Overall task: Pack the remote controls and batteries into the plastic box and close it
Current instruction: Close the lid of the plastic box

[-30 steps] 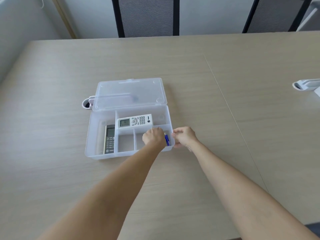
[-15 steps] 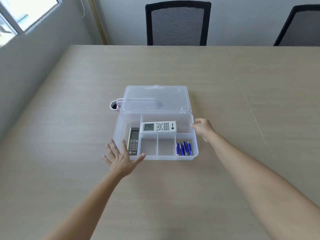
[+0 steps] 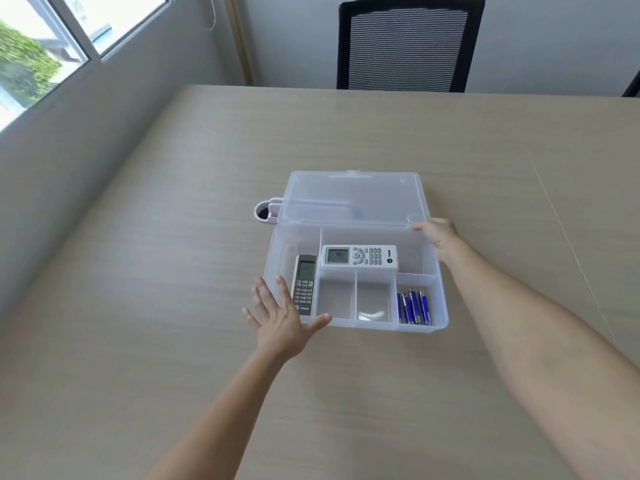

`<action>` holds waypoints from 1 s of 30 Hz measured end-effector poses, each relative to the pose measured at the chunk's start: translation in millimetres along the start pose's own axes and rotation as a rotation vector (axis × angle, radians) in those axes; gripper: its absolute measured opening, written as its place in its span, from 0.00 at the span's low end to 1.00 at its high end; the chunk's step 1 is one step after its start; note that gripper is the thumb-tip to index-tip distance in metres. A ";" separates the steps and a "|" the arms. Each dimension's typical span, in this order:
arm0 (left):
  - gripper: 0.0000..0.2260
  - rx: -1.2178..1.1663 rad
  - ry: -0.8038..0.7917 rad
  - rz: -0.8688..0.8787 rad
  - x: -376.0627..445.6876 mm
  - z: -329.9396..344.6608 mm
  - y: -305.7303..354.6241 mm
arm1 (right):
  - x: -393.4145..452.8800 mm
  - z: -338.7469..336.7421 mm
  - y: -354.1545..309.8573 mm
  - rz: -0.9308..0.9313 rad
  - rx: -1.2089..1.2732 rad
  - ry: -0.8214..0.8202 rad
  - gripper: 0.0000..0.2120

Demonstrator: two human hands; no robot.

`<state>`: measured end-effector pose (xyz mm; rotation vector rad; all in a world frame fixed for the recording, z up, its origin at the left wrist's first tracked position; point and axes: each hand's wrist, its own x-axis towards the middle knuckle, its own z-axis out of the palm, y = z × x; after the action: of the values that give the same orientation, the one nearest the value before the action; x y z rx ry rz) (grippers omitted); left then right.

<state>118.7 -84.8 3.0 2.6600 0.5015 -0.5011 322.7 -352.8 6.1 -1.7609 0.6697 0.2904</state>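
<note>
Left hand splayed flat, holding nothing, at the near-left corner of the clear compartmented plastic box. Inside: four blue batteries near-right, dark slim remote left, white remote across the back. Right hand at the hinge corner of the open clear lid, fingers loosely curled, grip unclear. Risk: white remote sits on a divider and could block closing.
</note>
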 end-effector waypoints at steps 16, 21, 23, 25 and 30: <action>0.57 -0.014 -0.037 -0.009 -0.8 -7.4 2.7 | -35.1 -20.2 7.8 -0.136 0.185 -0.099 0.11; 0.50 -0.330 0.059 0.097 0.3 -8.4 -11.9 | -89.9 -51.7 35.5 0.011 0.232 -0.352 0.15; 0.43 -0.747 0.020 0.072 -1.5 -19.2 -20.5 | -101.0 -62.4 51.9 -0.091 0.116 -0.328 0.14; 0.53 -1.089 -0.067 0.034 -1.7 -30.3 -33.4 | -111.0 -70.7 63.9 -0.109 0.113 -0.312 0.21; 0.56 -1.145 -0.125 -0.044 -7.7 -37.1 -43.8 | -145.7 -63.3 69.6 -0.068 0.123 -0.313 0.15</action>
<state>104.1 -33.2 24.8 1.5170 0.5715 -0.2536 156.2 -382.1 44.9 -1.5736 0.3924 0.4574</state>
